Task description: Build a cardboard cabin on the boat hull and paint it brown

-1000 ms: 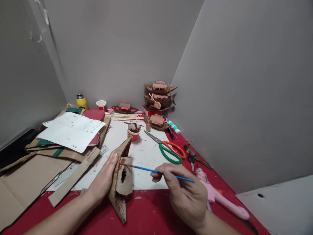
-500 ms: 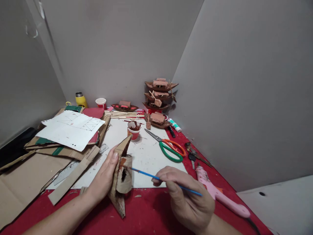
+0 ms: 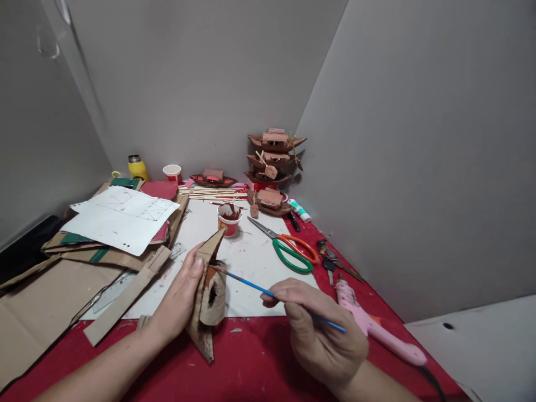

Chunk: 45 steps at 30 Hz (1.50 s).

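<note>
My left hand (image 3: 182, 298) grips a cardboard model boat (image 3: 215, 312) by its hull, tilted on its side with the rounded cabin facing right. Pinched in my right hand (image 3: 322, 329) is a thin paintbrush (image 3: 251, 285) with a blue handle. Its tip touches the upper part of the cabin, where a reddish-brown patch of paint shows; the rest of the cabin is bare cardboard with a dark opening. Beyond the boat stands a paper cup (image 3: 229, 219) streaked with brown paint.
Orange-and-green scissors (image 3: 293, 251), keys (image 3: 329, 265) and a pink glue gun (image 3: 377, 329) lie to the right. Finished brown boats (image 3: 274, 167) are stacked at the back. Cardboard sheets (image 3: 58, 301), a paper drawing (image 3: 125, 218) and a yellow bottle (image 3: 137, 168) occupy the left.
The brush tip has moved slightly upward along the cabin, and the brown paint patch looks larger. My left hand keeps its hold on the boat.
</note>
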Available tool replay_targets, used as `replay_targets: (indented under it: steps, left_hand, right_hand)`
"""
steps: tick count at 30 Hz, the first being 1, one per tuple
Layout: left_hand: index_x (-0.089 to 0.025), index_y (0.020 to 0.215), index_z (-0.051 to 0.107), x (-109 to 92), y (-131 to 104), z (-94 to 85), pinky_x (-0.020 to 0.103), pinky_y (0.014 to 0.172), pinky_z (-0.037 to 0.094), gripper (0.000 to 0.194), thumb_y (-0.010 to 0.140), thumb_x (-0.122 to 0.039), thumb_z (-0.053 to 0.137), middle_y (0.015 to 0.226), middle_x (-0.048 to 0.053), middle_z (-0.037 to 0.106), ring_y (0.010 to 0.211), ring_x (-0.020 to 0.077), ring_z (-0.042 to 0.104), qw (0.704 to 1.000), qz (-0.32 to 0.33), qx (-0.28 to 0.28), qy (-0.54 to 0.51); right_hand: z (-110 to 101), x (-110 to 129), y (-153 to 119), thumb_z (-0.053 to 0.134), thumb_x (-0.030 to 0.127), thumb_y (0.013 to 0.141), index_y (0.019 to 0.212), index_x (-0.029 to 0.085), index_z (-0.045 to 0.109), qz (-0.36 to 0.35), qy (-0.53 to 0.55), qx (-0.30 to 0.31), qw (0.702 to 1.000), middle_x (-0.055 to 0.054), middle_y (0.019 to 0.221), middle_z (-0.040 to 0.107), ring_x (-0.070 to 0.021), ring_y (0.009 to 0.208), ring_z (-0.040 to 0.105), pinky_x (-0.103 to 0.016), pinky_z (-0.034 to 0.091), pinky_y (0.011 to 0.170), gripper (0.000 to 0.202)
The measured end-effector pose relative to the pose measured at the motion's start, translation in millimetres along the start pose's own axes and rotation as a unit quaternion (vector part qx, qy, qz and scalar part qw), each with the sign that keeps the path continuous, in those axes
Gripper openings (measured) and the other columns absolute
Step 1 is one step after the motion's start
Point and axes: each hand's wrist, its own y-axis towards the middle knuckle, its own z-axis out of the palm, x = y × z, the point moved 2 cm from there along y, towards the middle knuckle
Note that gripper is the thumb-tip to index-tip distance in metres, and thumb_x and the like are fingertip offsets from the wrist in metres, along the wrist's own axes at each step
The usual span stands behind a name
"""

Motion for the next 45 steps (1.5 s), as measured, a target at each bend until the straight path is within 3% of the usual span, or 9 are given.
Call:
replay_targets:
  steps: [6,11,18,26,32,39,45]
  left_hand:
    - [-0.021,0.147,0.037,0,1,-0.9,0.035,0.120,0.024,0.064,0.096,-0.060,0.032,0.153,0.006,0.045,0.144,0.0211,0.035,1.000,-0.021,-0.016,0.016]
    - [-0.020,0.148,0.036,-2,0,-1.1,0.032,0.120,0.024,0.064,0.097,-0.058,0.031,0.154,0.006,0.043,0.144,0.0210,0.034,0.999,-0.015,-0.014,0.026]
    - [-0.023,0.146,0.039,1,1,-1.0,0.035,0.120,0.023,0.059,0.098,-0.057,0.031,0.153,0.005,0.045,0.144,0.0218,0.035,1.000,-0.002,-0.014,0.025]
    - [-0.024,0.146,0.039,4,1,-2.1,0.035,0.121,0.022,0.059,0.098,-0.057,0.032,0.153,0.003,0.045,0.146,0.0208,0.030,1.000,-0.008,-0.018,0.020]
    - [-0.025,0.143,0.042,1,2,-0.2,0.036,0.119,0.027,0.054,0.098,-0.054,0.032,0.149,0.003,0.051,0.142,0.0207,0.039,1.000,0.009,0.001,0.014]
    - [-0.025,0.144,0.040,-1,1,-0.4,0.033,0.120,0.025,0.054,0.099,-0.054,0.031,0.149,0.002,0.050,0.141,0.0188,0.039,1.000,0.007,-0.002,0.009]
    - [-0.023,0.147,0.038,0,1,0.7,0.033,0.119,0.025,0.058,0.099,-0.055,0.031,0.151,0.004,0.048,0.142,0.0194,0.038,1.000,0.002,0.007,0.016]
  right_hand:
    - [3,6,1,0.049,0.010,0.094,0.099,0.017,0.063,-0.062,-0.009,0.055,0.997,-0.007,0.072,0.069,-0.0173,0.067,0.067,-0.029,0.057,0.062,0.017]
    - [6,11,2,0.047,0.013,0.094,0.093,0.017,0.062,-0.063,0.017,0.099,0.993,-0.007,0.065,0.067,-0.0175,0.059,0.065,-0.028,0.056,0.055,0.016]
    - [-3,4,-1,0.050,0.011,0.094,0.104,0.018,0.065,-0.057,-0.013,0.025,0.998,-0.007,0.073,0.069,-0.0194,0.066,0.069,-0.033,0.059,0.061,0.020]
    - [3,5,2,0.047,0.018,0.098,0.090,0.017,0.064,-0.051,0.024,0.088,0.995,-0.005,0.063,0.065,-0.0172,0.058,0.064,-0.029,0.054,0.054,0.018]
    - [-6,-5,-7,0.054,0.014,0.094,0.102,0.020,0.067,-0.021,0.007,0.003,1.000,-0.006,0.075,0.069,-0.0198,0.068,0.068,-0.034,0.056,0.061,0.017]
    - [-2,2,0,0.048,0.020,0.098,0.094,0.019,0.067,-0.041,0.035,0.065,0.996,-0.005,0.064,0.066,-0.0183,0.056,0.065,-0.031,0.054,0.052,0.020]
    - [-5,-6,-9,0.054,0.016,0.096,0.105,0.020,0.068,-0.021,0.019,-0.005,1.000,-0.007,0.077,0.072,-0.0209,0.071,0.070,-0.036,0.058,0.064,0.017]
